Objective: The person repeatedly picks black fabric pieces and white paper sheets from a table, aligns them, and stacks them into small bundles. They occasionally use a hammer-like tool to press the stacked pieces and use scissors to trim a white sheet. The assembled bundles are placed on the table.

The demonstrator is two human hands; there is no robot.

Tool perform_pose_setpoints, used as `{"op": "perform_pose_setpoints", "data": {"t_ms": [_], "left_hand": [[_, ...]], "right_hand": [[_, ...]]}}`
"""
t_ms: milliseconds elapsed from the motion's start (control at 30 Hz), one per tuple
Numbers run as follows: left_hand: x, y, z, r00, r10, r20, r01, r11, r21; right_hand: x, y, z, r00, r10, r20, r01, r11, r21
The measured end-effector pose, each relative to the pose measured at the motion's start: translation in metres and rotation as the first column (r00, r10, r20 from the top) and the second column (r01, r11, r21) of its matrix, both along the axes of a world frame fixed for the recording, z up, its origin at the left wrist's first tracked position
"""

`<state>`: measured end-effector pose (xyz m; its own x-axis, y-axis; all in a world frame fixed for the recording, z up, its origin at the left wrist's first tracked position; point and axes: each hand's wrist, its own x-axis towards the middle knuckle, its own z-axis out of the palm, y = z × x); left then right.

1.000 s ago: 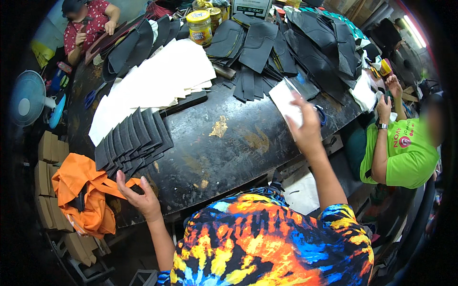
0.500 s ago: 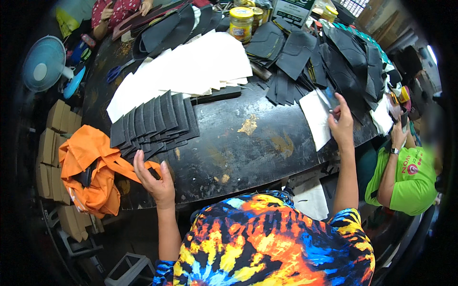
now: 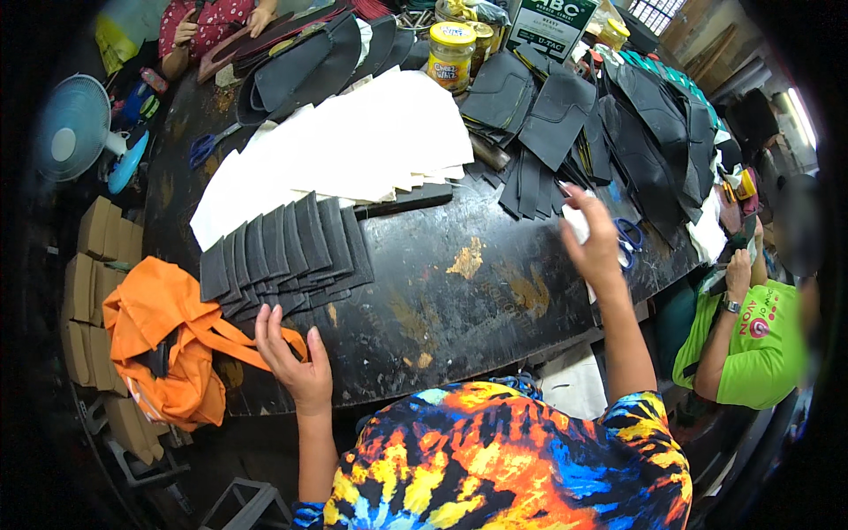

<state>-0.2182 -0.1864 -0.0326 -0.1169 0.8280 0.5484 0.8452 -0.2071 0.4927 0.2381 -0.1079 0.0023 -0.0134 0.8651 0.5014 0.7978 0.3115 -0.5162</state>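
At the lower left of the frame, your left hand [image 3: 296,367] lies open with fingers spread at the near edge of the dark surface [image 3: 442,318], its fingertips just below the fanned row of dark grey pieces [image 3: 283,252]. The pieces overlap one another like roof tiles and sit above and slightly left of that hand, near it; whether the fingertips touch the lowest piece cannot be told. An orange bag [image 3: 172,349] hangs off the surface edge just left of your hand, one strap running under your fingers.

At the right centre of the frame, your right hand [image 3: 596,243] is raised above the surface and closed around a white sheet [image 3: 576,223], which shows at the upper left of the hand.

A broad fan of white sheets [image 3: 353,146] lies in the upper middle, just above the grey pieces. Stacks of black cut pieces [image 3: 609,124] fill the upper right, and a yellow-lidded jar [image 3: 450,55] stands at the top centre. Blue scissors [image 3: 629,237] lie just right of your right hand. A fan [image 3: 75,128] sits at the upper left, and a person in a green shirt [image 3: 760,344] sits at the right edge.
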Motion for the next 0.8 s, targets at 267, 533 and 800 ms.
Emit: {"op": "perform_pose_setpoints", "data": {"t_ms": [267, 533, 800], "left_hand": [[0.0, 0.003, -0.002, 0.998, -0.022, -0.053, 0.017, 0.995, -0.097], [0.001, 0.005, -0.003, 0.999, 0.043, -0.025, -0.045, 0.993, -0.11], [-0.003, 0.006, -0.001, 0.998, -0.065, -0.021, 0.061, 0.986, -0.156]], "right_hand": [[-0.062, 0.09, -0.007, 0.984, 0.055, 0.17, -0.061, 0.998, 0.03], [-0.074, 0.119, -0.02, 0.987, -0.012, 0.158, 0.003, 0.998, 0.058], [-0.092, 0.122, -0.008, 0.906, -0.065, -0.418, 0.006, 0.99, -0.142]]}}
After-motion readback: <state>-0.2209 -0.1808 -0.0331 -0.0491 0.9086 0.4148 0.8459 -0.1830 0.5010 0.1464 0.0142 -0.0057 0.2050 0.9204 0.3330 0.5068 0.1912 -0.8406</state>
